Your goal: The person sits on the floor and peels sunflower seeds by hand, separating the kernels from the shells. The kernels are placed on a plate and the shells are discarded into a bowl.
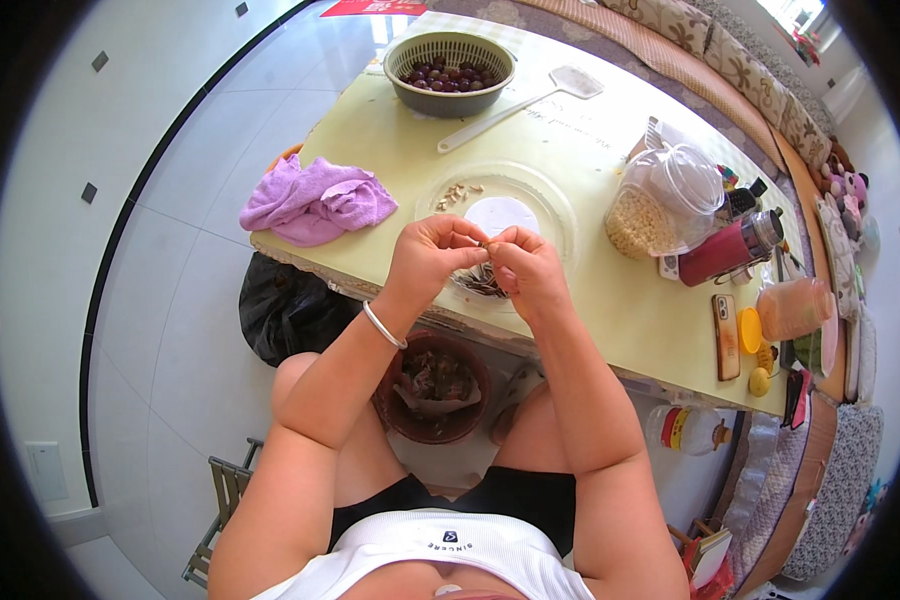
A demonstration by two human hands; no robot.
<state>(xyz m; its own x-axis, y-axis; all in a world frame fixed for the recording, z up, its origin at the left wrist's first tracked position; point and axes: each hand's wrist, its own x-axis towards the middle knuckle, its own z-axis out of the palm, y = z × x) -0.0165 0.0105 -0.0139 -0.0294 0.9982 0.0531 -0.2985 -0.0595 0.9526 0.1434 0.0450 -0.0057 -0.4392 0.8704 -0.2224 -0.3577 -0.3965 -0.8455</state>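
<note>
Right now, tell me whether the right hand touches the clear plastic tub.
Apart: the head view shows yellowish tabletop between the right hand and the clear plastic tub.

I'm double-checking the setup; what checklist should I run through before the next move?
1. Left hand and right hand meet over the clear round plastic plate: ok.
2. Tiny brownish item between them identifiable: cannot tell, fingers mostly cover it.
3. Small pale pieces apart from the slender dark pieces: ok.
4. Crumpled lilac cloth wholly on the pale yellow-green table: not ok, it overhangs the left edge.
5. Reddish-brown round bucket upright below the near table edge: ok.
</note>
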